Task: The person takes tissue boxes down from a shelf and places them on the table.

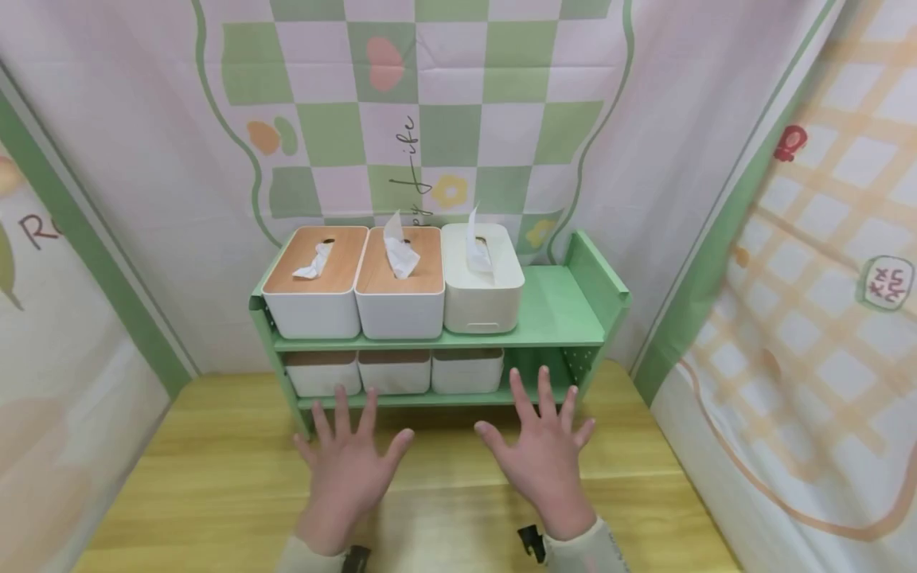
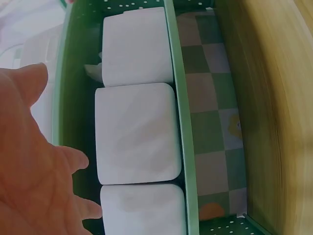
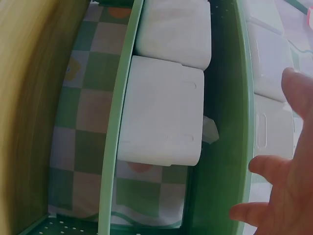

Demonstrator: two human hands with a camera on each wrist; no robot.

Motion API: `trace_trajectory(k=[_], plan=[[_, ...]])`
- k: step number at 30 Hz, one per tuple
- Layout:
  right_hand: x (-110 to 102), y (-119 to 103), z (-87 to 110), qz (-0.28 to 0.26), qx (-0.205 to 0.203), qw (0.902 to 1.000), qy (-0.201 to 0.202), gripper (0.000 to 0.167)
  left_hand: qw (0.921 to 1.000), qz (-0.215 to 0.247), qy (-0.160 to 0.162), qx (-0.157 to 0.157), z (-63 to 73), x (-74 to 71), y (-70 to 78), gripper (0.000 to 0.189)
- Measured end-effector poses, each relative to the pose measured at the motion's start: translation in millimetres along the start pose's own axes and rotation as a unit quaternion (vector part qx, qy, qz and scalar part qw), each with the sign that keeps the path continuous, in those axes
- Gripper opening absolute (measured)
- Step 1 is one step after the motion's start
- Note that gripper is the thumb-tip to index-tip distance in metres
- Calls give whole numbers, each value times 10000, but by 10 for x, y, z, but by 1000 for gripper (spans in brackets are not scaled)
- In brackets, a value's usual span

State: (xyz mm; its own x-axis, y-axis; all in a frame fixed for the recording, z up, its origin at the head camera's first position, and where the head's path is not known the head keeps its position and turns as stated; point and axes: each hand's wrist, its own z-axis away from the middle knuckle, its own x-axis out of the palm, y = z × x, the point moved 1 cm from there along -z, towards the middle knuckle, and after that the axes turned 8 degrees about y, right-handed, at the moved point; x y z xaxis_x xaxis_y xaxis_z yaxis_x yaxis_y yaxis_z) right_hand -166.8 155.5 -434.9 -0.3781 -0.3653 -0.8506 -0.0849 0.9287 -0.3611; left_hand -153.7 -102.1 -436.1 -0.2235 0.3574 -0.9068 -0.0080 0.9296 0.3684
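My left hand [image 1: 347, 469] and right hand [image 1: 543, 461] hover over the table with fingers spread, holding nothing. Before them stands a green two-tier shelf [image 1: 444, 344]. On its upper tier, from the left, are two white tissue boxes with wood-look lids, the left tissue box [image 1: 311, 316] and the middle tissue box [image 1: 399, 316], then an all-white tissue box [image 1: 481, 309]. Tissue sticks out of all three. Below, three more boxes line the lower tier: a left box [image 1: 322, 378], a middle box [image 1: 394, 376] and a right box [image 1: 467, 372]. In the wrist views, fingers show beside the shelf.
A wood-grain table [image 1: 215, 461] carries the shelf. Behind hangs a checked green-and-white curtain [image 1: 454, 135], with further patterned cloth [image 1: 809, 318] on the right and left. Bare green board [image 1: 555, 298] lies right of the upper boxes.
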Motion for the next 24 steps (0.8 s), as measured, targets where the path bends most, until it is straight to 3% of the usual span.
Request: trace_trajectory(k=[9, 15, 22, 24], plan=[[-56, 47, -39, -357, -135, 9985, 393, 92, 9977, 240, 527, 356, 3, -62, -56, 93], [-109, 95, -69, -692, -236, 9950, 683, 93, 9898, 498, 1181, 629, -6, -99, -90, 89], [-174, 175, -130, -916, -411, 9894, 1051, 92, 9842, 732, 1445, 714, -55, -186, -160, 89], [-197, 199, -150, -987, -467, 9874, 1146, 92, 9779, 886, 1697, 837, -71, -209, -181, 88]])
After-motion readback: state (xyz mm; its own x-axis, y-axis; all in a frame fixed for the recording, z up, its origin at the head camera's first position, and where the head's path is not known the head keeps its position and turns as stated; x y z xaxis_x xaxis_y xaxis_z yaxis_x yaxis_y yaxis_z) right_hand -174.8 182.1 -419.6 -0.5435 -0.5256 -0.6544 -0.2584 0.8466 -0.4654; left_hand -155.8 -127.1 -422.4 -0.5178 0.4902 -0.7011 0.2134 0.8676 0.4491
